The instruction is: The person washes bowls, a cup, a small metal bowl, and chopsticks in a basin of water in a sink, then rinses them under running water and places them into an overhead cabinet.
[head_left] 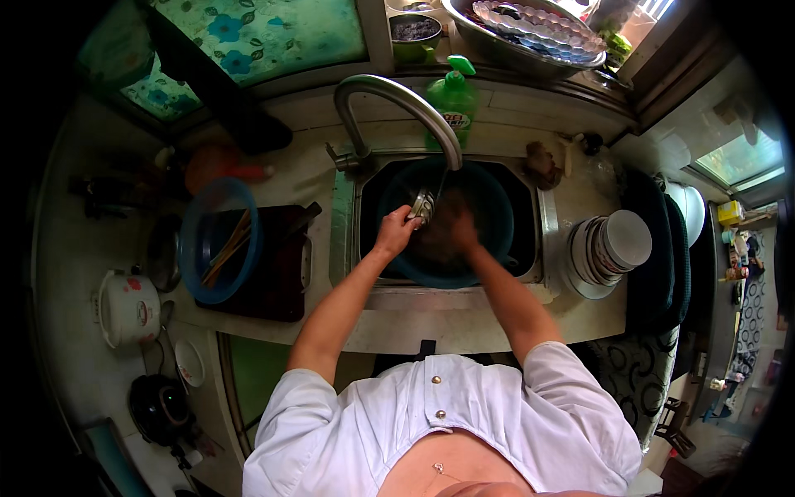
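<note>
My left hand (395, 231) grips several metal spoons (423, 207), their bowls bunched together, over a dark blue-green plastic basin (508, 217) in the sink. Under the curved metal faucet (404, 87), a thin stream of water falls beside the spoons. My right hand (458, 223) is blurred by motion inside the basin, to the right of the spoons; whether it holds anything cannot be told. The basin sits within the steel rim of the sink (548, 230). What lies at the basin's bottom is too dark and blurred to tell.
Right of the sink stands a stack of bowls and plates (596, 255). A green pump bottle (452, 105) is behind the faucet. To the left, a blue plastic basket (186, 248) with chopsticks rests by a dark cutting board (279, 279) bearing a knife. Metal basin (528, 59) on the windowsill.
</note>
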`<move>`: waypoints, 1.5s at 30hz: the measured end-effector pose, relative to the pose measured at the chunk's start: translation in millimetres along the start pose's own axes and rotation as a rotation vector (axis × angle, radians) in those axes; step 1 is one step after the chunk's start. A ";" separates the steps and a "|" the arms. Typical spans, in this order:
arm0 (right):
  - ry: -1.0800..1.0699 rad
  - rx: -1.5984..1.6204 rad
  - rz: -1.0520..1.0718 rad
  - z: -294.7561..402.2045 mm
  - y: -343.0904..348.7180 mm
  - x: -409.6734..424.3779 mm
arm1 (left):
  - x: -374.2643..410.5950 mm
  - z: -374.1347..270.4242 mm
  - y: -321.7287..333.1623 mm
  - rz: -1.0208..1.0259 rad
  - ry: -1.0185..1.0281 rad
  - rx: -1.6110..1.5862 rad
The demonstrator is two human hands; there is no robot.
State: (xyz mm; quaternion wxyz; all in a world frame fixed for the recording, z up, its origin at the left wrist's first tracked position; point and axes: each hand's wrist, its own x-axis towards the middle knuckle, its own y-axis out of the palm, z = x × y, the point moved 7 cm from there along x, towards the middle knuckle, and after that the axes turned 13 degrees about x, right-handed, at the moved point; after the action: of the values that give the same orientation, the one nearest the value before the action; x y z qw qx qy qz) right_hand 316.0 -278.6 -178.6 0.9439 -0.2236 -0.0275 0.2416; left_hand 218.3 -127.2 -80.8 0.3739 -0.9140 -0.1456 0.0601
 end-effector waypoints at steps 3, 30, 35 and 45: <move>-0.128 -0.397 0.198 -1.4 35.2 -29.7 | 5.6 21.9 17.2 0.034 -0.146 -0.275; 0.564 1.501 0.041 19.0 -20.8 -2.1 | -22.8 -37.2 47.6 0.286 -0.166 -1.345; 0.823 1.150 0.009 22.6 -7.7 -53.1 | 1.7 13.5 63.0 0.032 -0.202 -0.972; 0.130 0.377 0.162 6.5 -18.9 9.1 | -18.6 -20.9 70.5 0.300 0.276 0.258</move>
State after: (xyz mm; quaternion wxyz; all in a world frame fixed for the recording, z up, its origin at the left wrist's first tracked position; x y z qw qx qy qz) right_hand 331.4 -286.6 -165.1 0.9463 -0.0598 0.0972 0.3025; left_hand 220.8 -194.7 -115.3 0.4909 -0.8696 0.0530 0.0076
